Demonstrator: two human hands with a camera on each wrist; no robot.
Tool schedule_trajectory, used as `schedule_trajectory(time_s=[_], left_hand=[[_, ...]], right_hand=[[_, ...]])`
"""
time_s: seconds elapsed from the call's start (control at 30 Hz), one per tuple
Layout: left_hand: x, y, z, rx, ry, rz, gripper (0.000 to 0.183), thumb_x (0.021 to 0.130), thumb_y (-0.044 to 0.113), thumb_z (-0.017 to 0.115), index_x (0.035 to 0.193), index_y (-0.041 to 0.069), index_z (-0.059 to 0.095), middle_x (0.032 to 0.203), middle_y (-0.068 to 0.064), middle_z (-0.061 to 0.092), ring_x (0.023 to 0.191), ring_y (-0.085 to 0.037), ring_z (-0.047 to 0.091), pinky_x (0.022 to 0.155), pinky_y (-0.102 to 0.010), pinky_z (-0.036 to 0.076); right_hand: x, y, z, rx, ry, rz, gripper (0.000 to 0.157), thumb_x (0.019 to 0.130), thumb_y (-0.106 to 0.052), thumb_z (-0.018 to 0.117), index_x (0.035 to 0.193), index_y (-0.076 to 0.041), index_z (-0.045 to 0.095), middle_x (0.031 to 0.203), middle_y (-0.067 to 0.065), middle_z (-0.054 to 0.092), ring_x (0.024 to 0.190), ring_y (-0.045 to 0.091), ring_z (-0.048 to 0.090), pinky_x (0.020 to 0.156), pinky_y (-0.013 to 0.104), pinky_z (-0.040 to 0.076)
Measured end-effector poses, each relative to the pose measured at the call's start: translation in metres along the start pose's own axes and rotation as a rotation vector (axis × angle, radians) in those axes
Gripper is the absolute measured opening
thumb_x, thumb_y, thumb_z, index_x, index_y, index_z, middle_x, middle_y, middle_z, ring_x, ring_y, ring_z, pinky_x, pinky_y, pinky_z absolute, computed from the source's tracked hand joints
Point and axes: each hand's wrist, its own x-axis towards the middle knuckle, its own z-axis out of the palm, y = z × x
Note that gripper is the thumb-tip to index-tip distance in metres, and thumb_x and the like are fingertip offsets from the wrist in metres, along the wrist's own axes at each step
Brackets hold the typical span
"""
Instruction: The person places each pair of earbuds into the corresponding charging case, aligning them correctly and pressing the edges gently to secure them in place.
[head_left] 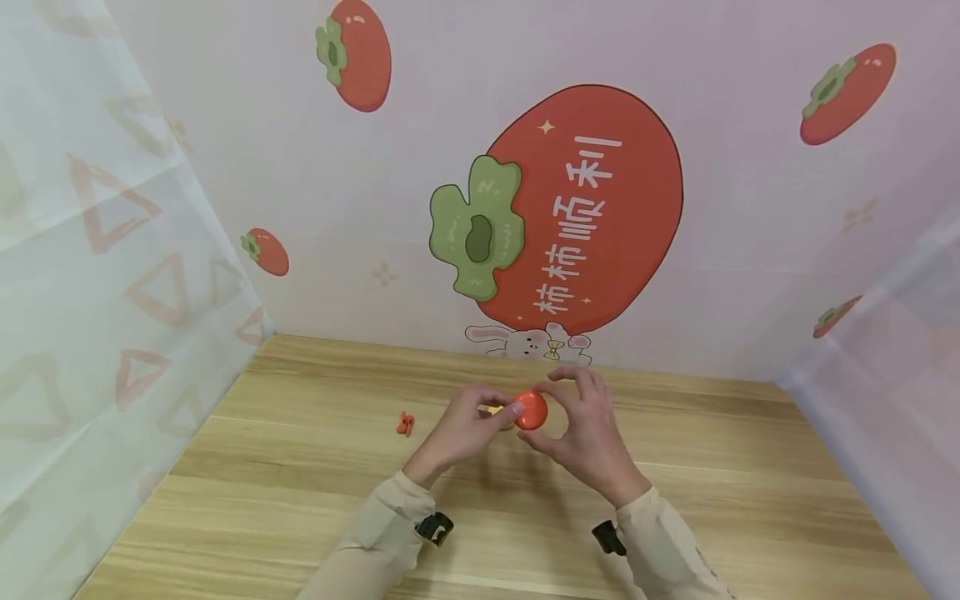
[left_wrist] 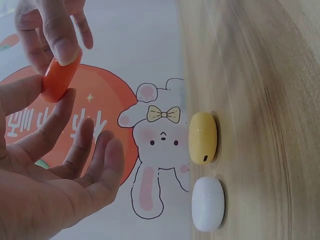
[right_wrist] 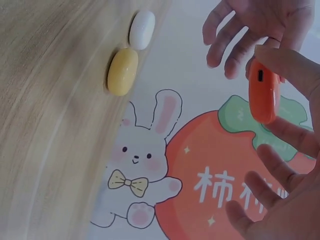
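A glossy orange earbud case point(head_left: 533, 411) is held up over the table between both hands. My left hand point(head_left: 467, 427) pinches one side of it with thumb and index finger, the other fingers loosely bent. On the opposite side, my right hand point(head_left: 583, 429) grips its edge between thumb and a finger. The case looks closed, and a small dark port shows on its edge in the right wrist view. Two small orange earbuds point(head_left: 405, 424) lie on the table left of my left hand. Behind the hands sits a yellow case point(left_wrist: 203, 138), partly hidden in the head view.
Beside the yellow case lies a white case point(left_wrist: 208, 204) on the wooden table point(head_left: 300, 500). A printed backdrop point(head_left: 420, 100) with persimmons and a rabbit rises at the table's far edge. Fabric walls stand at left and right.
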Motion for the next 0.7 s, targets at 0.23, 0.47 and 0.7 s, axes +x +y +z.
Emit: schedule_trajectory(time_s=[0.23, 0.47, 0.7], left_hand=[[-0.003, 0.001, -0.002, 0.012, 0.046, -0.004, 0.032, 0.101, 0.034, 0.064, 0.109, 0.005, 0.074, 0.123, -0.009, 0.061, 0.119, -0.027, 0.056, 0.097, -0.048, 0.050], [-0.003, 0.000, -0.003, -0.017, 0.069, 0.027, 0.030, 0.102, 0.029, 0.065, 0.112, 0.002, 0.072, 0.122, -0.012, 0.059, 0.120, -0.033, 0.056, 0.099, -0.050, 0.049], [-0.003, 0.002, -0.002, -0.020, 0.084, 0.047, 0.029, 0.101, 0.029, 0.065, 0.112, 0.003, 0.073, 0.122, -0.011, 0.060, 0.119, -0.029, 0.056, 0.100, -0.051, 0.049]], right_hand=[[-0.001, 0.006, -0.006, 0.195, -0.031, 0.111, 0.055, 0.072, -0.025, 0.095, 0.119, -0.008, 0.071, 0.125, 0.009, 0.053, 0.122, 0.030, 0.048, 0.097, 0.057, 0.046], [-0.001, 0.014, -0.009, 0.418, -0.143, 0.328, 0.045, 0.086, -0.039, 0.082, 0.122, -0.014, 0.072, 0.127, 0.004, 0.057, 0.123, 0.026, 0.052, 0.101, 0.056, 0.046], [0.000, 0.013, -0.009, 0.573, -0.223, 0.458, 0.041, 0.090, -0.042, 0.077, 0.122, -0.016, 0.074, 0.128, 0.003, 0.062, 0.125, 0.026, 0.053, 0.101, 0.051, 0.049]])
